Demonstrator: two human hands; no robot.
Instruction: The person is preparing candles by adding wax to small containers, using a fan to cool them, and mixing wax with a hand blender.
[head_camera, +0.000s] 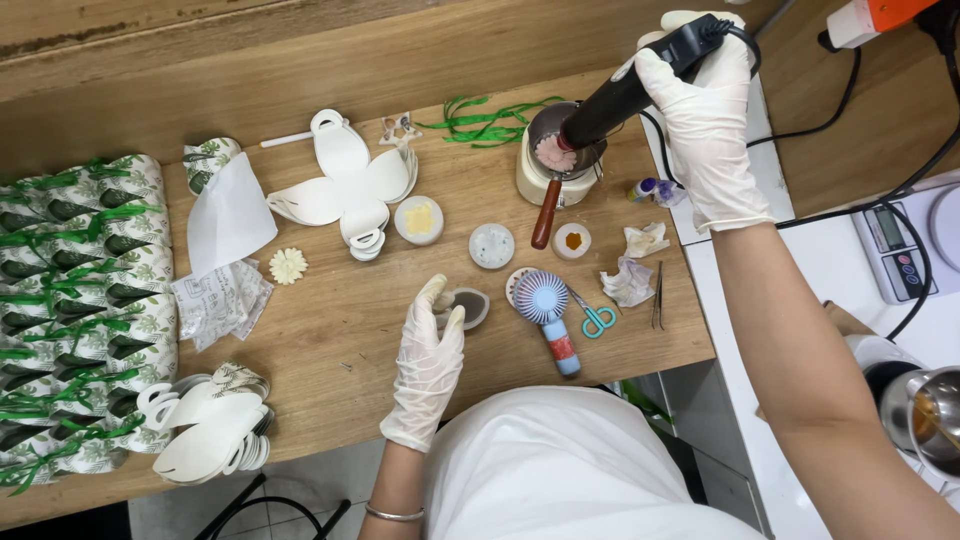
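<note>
Holding a black corded heat tool (625, 92) nozzle-down into a small cream melting pot (553, 160) while the other hand steadies a little dish.

Nearest the body, the left hand (428, 362) in a white glove lies on the wooden table (330, 340), fingers loosely together, its tips touching a small round grey dish (470, 306), seemingly to keep it from sliding. Just beside that sit a pale blue handheld fan (549, 312), teal scissors (597, 318) and tweezers (657, 296), all within easy reach. Farther off, the right hand (705, 120), also gloved, is clamped round the tool's handle, tilting it so the nozzle meets the pink flower-shaped piece (556, 153) in the pot. Flat white box blanks (345, 185) lie beyond, leaf-printed folded boxes (85, 290) stacked at the left edge.
</note>
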